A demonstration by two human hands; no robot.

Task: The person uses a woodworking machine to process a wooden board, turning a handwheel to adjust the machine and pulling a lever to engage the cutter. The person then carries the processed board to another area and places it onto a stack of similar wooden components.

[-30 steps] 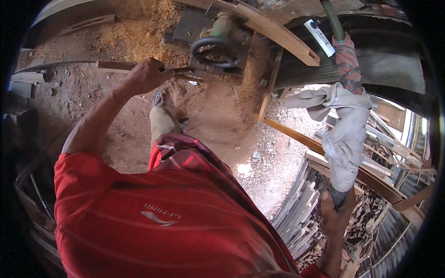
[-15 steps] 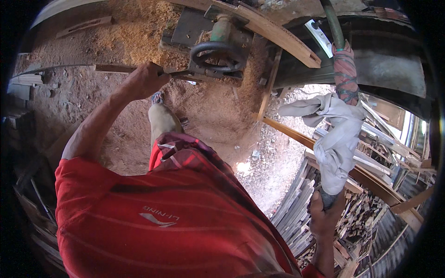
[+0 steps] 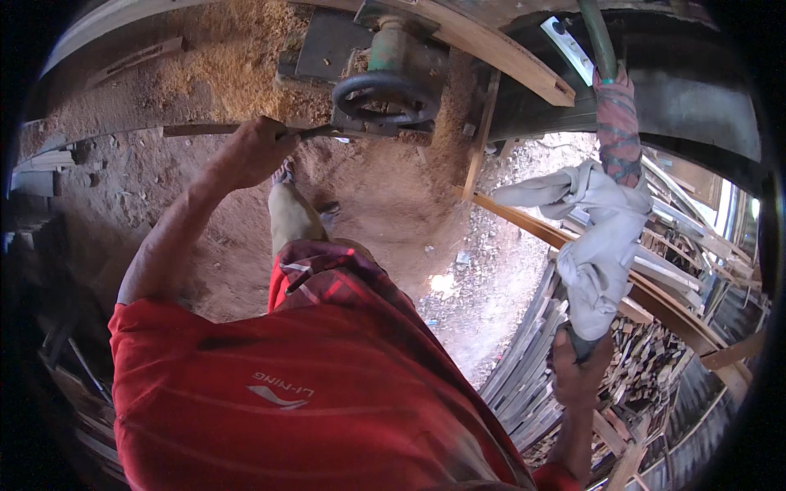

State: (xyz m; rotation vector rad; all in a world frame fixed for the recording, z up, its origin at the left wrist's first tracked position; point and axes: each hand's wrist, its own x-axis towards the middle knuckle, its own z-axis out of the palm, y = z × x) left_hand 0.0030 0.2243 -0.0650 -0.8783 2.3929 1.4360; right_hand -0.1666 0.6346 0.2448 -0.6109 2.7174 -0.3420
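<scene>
My left hand (image 3: 260,150) is closed around the end of a thin dark lever (image 3: 315,131), which reaches to the machine just below its black handwheel (image 3: 385,96). On the right, a green pole (image 3: 599,41) continues into a reddish wrapping (image 3: 618,131) bound with dark strips. A pale grey cloth (image 3: 602,262) is knotted around its lower stretch. Below the cloth, my right hand (image 3: 577,372) grips the dark end piece (image 3: 584,347) of this wrapped pole. Part of that hand's grip is hidden.
Sawdust (image 3: 225,61) covers the ground around the machine's green column (image 3: 388,51). A long wooden beam (image 3: 491,49) runs above it. A white power strip (image 3: 566,49) hangs by the pole. Stacked wood strips (image 3: 524,360) and offcuts (image 3: 647,360) lie at lower right.
The whole view has shifted slightly. Both hands keep their grips, the left on the lever and the right on the pole's end. The handwheel shows no clear turn.
</scene>
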